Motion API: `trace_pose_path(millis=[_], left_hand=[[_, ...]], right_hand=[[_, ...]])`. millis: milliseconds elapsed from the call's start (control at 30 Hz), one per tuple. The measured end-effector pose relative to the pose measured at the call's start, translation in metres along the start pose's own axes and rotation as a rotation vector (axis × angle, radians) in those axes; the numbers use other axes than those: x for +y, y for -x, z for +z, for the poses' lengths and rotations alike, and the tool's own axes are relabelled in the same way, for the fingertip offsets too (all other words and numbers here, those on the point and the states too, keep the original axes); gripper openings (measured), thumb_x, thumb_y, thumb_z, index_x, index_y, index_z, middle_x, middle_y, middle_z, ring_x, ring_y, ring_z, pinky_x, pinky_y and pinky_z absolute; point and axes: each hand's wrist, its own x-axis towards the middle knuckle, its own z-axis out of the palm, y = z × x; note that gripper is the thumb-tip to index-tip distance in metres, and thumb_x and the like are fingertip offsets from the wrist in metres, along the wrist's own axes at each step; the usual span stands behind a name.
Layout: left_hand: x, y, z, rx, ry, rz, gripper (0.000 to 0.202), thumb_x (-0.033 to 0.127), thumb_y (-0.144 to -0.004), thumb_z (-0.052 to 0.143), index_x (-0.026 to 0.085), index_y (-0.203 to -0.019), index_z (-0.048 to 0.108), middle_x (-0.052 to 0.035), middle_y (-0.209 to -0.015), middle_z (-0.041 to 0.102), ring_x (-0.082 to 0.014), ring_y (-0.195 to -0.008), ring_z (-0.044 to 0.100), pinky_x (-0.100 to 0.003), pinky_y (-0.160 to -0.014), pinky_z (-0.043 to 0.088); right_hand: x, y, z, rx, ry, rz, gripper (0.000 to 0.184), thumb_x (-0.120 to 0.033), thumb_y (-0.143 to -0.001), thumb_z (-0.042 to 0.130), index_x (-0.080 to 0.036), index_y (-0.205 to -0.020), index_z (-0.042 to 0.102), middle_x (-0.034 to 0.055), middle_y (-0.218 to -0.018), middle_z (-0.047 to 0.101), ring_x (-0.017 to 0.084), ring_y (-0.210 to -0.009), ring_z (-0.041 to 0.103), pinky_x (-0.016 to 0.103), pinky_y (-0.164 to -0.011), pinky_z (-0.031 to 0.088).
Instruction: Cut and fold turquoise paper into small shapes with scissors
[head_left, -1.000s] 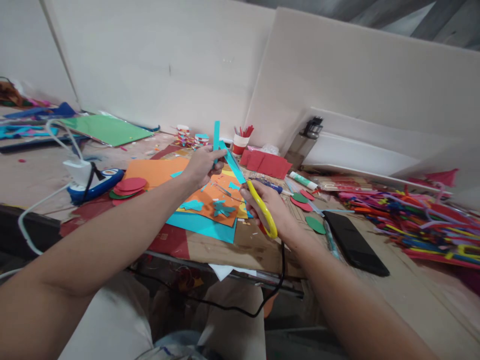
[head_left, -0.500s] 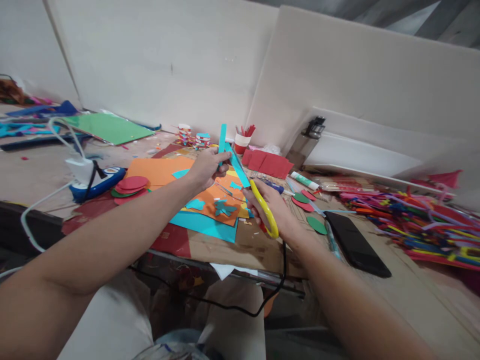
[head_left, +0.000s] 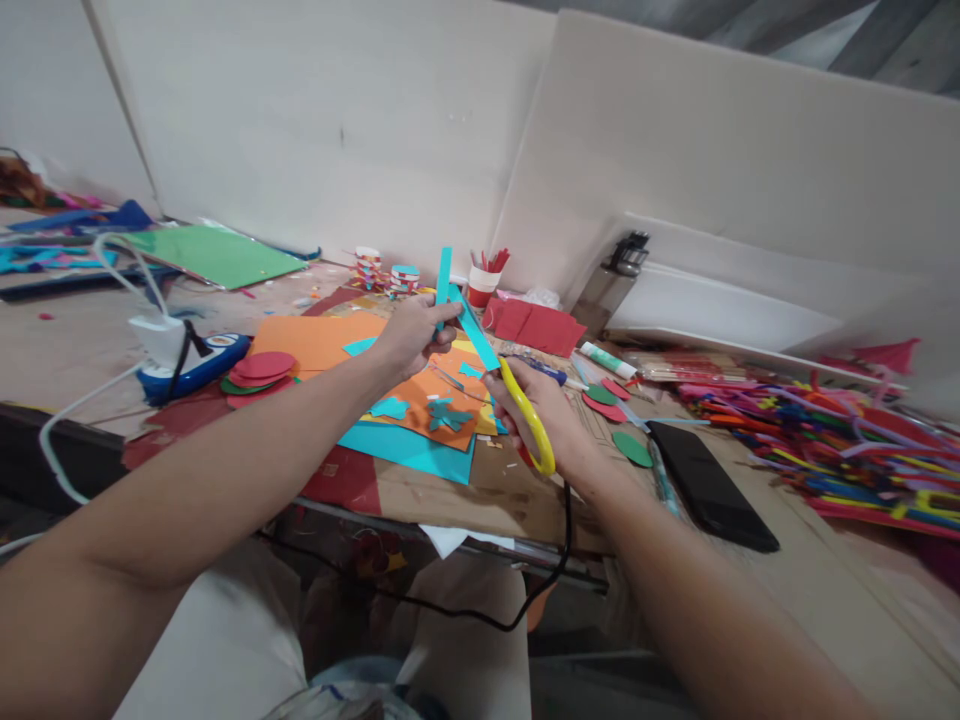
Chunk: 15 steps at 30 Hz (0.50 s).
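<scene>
My left hand (head_left: 420, 338) is closed on a blue paper strip (head_left: 445, 268), whose upper end sticks up above the fingers. A second length of blue paper (head_left: 475, 335) slants from those fingers toward my right hand. In my right hand (head_left: 536, 405) is a pair of scissors with yellow handles (head_left: 529, 420); the fingers are wrapped round the handles, and the blades run along the slanting blue paper. Beneath both hands lie orange paper (head_left: 315, 335), a blue sheet (head_left: 412, 455) and small blue cut-outs (head_left: 450, 414).
Red paper circles (head_left: 262, 368) and a blue-and-white power strip (head_left: 195, 365) are at the left. To the right lie a black phone (head_left: 709, 480), a glue stick (head_left: 607, 360) and a heap of colourful pipe cleaners (head_left: 847, 440). A bottle (head_left: 611, 290) and a cup (head_left: 484, 283) stand at the back.
Almost nothing differs. Both hands keep their grip on the blue paper and the scissors, in nearly the same place; the view has shifted very slightly.
</scene>
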Motion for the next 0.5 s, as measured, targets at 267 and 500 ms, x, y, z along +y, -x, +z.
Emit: trace_pose_path(millis=[267, 500], left_hand=[[-0.0032, -0.0029, -0.0046, 0.008, 0.000, -0.024, 0.021, 0.011, -0.079, 0.063, 0.013, -0.063, 0.050, 0.0034, -0.052, 0.049, -0.0014, -0.036, 0.038, -0.014, -0.035, 0.021], [-0.0018, -0.0059, -0.0078, 0.044, -0.016, 0.011, 0.020, 0.012, -0.082, 0.061, 0.012, -0.064, 0.052, 0.0033, -0.053, 0.050, -0.0010, -0.036, 0.036, -0.014, -0.036, 0.020]], right_hand=[[-0.0025, 0.0014, 0.0013, 0.012, -0.010, 0.039, 0.027, -0.046, -0.085, 0.060, -0.022, -0.089, 0.049, -0.0068, -0.059, 0.049, 0.007, -0.038, 0.045, 0.018, -0.033, 0.042], [-0.0008, -0.0006, 0.0011, 0.030, 0.082, -0.034, 0.019, -0.039, -0.088, 0.053, -0.021, -0.085, 0.050, -0.0044, -0.059, 0.050, 0.008, -0.044, 0.048, 0.017, -0.038, 0.040]])
